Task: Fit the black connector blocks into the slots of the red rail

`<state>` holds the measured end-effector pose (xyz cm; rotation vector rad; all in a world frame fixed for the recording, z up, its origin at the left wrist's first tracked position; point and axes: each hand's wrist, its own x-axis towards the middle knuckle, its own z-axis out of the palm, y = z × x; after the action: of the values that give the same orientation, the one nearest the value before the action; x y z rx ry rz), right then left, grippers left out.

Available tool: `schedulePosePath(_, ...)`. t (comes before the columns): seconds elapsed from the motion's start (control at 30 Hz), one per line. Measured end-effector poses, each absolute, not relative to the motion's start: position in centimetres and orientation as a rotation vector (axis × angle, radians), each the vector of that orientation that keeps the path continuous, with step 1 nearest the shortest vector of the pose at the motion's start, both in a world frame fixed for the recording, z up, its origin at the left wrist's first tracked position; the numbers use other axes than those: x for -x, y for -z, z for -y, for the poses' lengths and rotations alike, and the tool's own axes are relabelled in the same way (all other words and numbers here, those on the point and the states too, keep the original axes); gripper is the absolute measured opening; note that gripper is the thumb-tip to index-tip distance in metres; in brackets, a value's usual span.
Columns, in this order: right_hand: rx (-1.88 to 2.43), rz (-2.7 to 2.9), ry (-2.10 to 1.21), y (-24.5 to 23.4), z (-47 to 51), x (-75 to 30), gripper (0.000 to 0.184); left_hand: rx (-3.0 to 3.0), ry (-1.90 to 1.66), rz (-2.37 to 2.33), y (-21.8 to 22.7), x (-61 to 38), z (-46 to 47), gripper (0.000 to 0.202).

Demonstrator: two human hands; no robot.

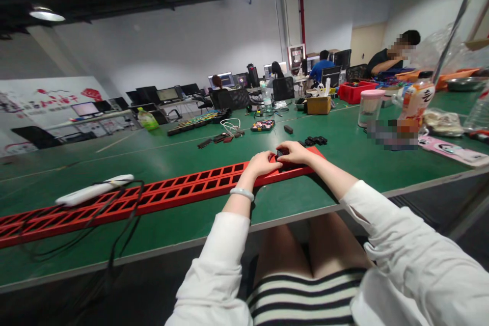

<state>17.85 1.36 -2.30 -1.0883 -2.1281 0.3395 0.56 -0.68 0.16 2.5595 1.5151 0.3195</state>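
Here, two hands (263, 164) meet at one red rack (171, 202).

Toward the right end of the green table (298, 194), a pink-lidded jar (369, 113) stands near an orange-and-white bottle (413, 107), and a pink patterned case (454, 152) lies by the near edge. Farther back are a red bin (355, 93), a yellowish-brown box (319, 105) and a clear bottle (267, 100). A green bottle (147, 120) stands by the far edge on the left, and a long white device (93, 191) lies toward the left end.
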Motion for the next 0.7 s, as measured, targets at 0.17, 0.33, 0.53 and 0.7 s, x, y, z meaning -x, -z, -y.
schedulePosePath(0.17,1.064,2.143,-0.34,2.3,-1.3,-18.0,0.039,-2.536,-0.301,-1.542,0.0,-0.6,0.5,0.031)
schedulePosePath(0.33,1.041,2.17,-0.35,2.2,-1.3,-18.0,0.036,-2.504,-0.26,-1.552,-0.2,-0.5,0.1,0.031)
schedulePosePath(0.53,1.042,2.185,-0.388,2.3,-1.6,-18.0,0.035,-2.449,-0.182,-1.582,-0.2,-0.7,-0.8,0.03)
schedulePosePath(0.7,1.035,2.19,-0.4,2.4,-1.6,-18.1,0.036,-2.459,-0.194,-1.568,0.0,-0.6,-0.7,0.03)
